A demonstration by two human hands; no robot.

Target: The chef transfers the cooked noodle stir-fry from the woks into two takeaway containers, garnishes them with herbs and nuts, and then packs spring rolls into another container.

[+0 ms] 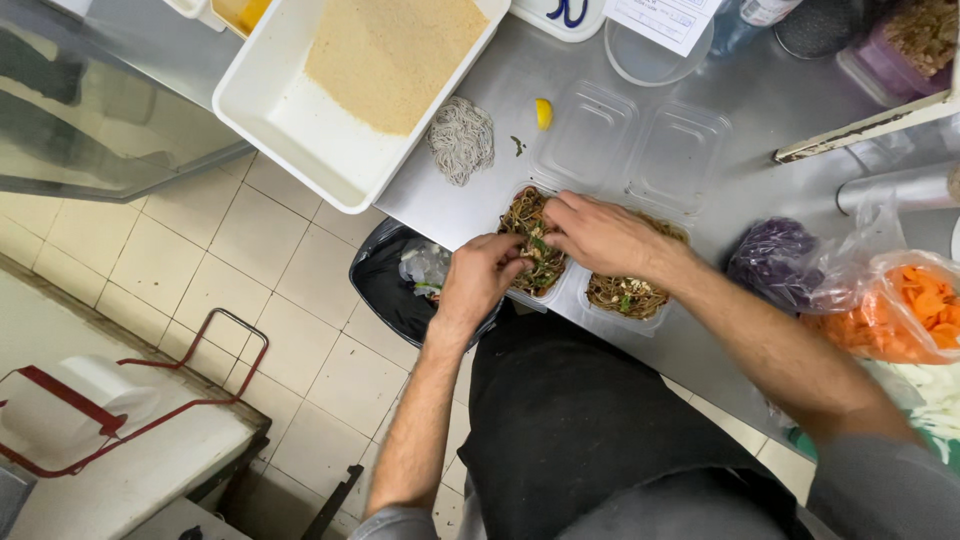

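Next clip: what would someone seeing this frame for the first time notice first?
Two bare hands meet at the counter's near edge: the left hand and right hand both dig into a clear tray of brown noodles. Up the steel counter sits a big white tub of tan crumbs. At the right edge, a bag of orange carrot pieces stands out.

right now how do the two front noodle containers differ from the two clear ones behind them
The two front containers are filled with brown noodles and green bits; the two clear containers behind look empty. The left hand and right hand are on the front pair, over the left-side one; the back pair is untouched. The front pair sits at the counter edge, the back pair further in. All look like similar clear rectangular tubs.
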